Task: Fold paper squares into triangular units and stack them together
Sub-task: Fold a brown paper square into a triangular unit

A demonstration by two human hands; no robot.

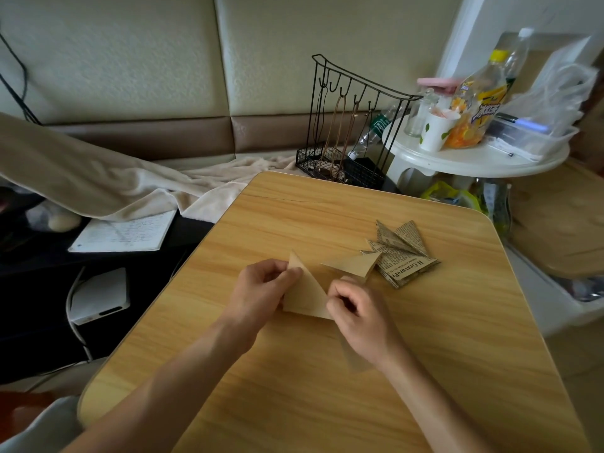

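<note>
Left hand [261,286] and right hand [356,308] both pinching a brown paper triangle [307,295] above the wooden table [294,387]. Newsprint folded units [402,256] piled nearby, to the right.

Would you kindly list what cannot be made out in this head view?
- Folds of the brown paper triangle: its edges sit under the left hand and right hand.
- Count of folded pieces in the newsprint pile: they overlap.
- Notebook writing: too small.
</note>
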